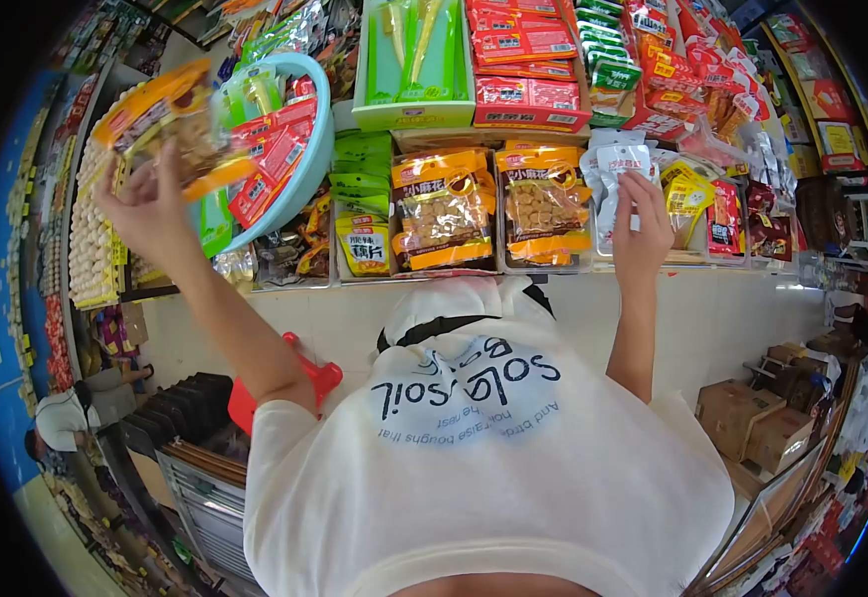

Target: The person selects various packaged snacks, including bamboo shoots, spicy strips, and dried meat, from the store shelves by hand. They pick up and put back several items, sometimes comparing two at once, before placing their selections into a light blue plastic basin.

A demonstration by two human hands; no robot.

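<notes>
My left hand (pixel 147 204) is closed on an orange snack bag (pixel 177 121) with brown pieces showing through its window. It holds the bag, a little blurred, over the left side of a light blue basin (pixel 320 124). Red packets (pixel 277 159) and green packets lie in the basin. My right hand (pixel 643 231) is at the front row of the display, its fingers pinched at a silver-white packet (pixel 613 164). Just left of it stand two matching orange bags, one (pixel 543 204) nearer and another (pixel 442 209) beyond. A yellow packet (pixel 687 199) is to the right.
A green display box (pixel 414 115) and red boxed packets (pixel 528 95) stand behind the front row. Eggs (pixel 91 219) are stacked at left. Behind me are a red stool (pixel 326 380), cardboard boxes (pixel 742 418) and a person (pixel 61 418) bending at far left.
</notes>
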